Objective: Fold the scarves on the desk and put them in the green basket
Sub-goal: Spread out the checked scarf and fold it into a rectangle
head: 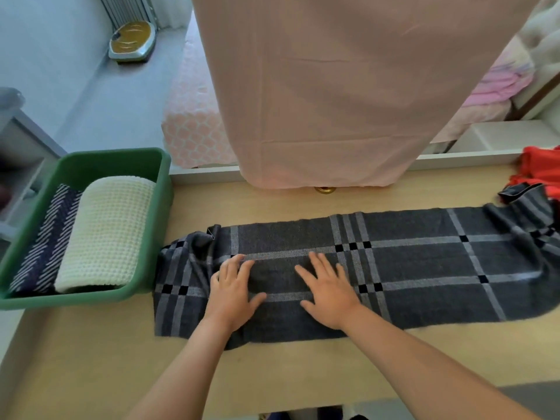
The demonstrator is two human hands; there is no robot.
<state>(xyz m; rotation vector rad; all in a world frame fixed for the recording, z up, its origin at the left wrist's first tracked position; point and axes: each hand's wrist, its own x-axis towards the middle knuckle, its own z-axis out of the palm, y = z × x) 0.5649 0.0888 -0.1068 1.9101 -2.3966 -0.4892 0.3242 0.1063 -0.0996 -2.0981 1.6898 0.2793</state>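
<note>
The wooden counter (272,374) fills most of the lower half, and I'll place everything off the plaid scarf (424,268), since that's the one on it.

Behind the scarf, a big pink sheet (333,86) hangs down to the counter's far edge.

The scarf is dark grey with pale stripes and little black squares. It's laid out flat lengthwise, running left to right across the counter. Its left end is bunched and wrinkly, and its right end is rumpled too and goes off the edge of the shot.

The green basket (75,165) sits right at the scarf's left end, but I can't tell if they actually touch. Two folded ones are in it: a cream waffle scarf (106,231) on the side nearer the plaid scarf, and a navy striped scarf (45,247) on the far side.

A red cloth (542,168) is heaped just behind the scarf's right end.

Both hands are palm-down on the scarf, left of its middle. The left hand (231,292) is next to the wrinkly bit and the right hand (328,291) is beside it, toward the middle. The fingers (318,262) are straight and spread, pressing the cloth flat and gripping nothing.

A small gold knob (325,189) pokes out just behind the scarf, under the sheet's hem.
</note>
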